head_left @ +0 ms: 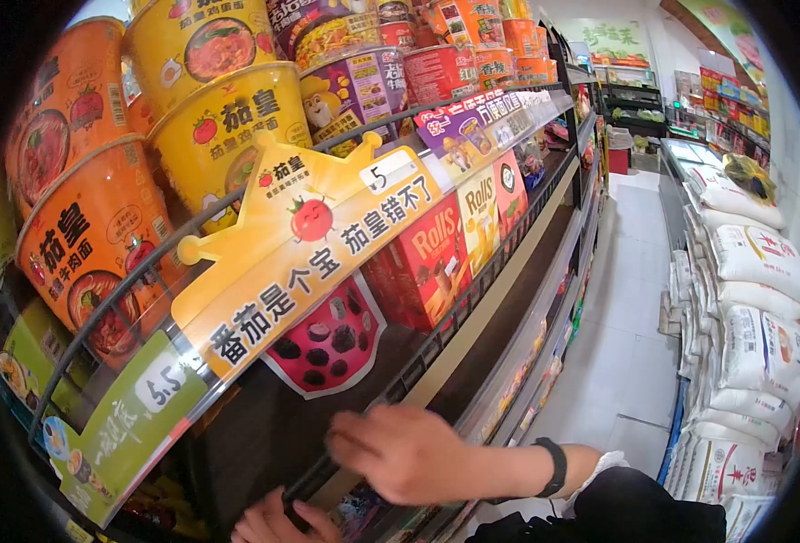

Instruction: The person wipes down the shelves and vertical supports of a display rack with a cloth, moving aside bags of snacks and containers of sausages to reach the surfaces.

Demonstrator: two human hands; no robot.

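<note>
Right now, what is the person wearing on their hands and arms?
Both hands are bare, with no gloves. The right hand has a black band around its wrist and a white cuff beyond it. Only a small part of the left hand shows.

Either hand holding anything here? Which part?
Cannot tell for sure. The right hand lies knuckles-up on the shelf edge, fingers hidden. The left hand touches a dark object's lower end; no clear grip shows.

noodle bowls (228,127) above Rolls boxes (427,258)
</note>
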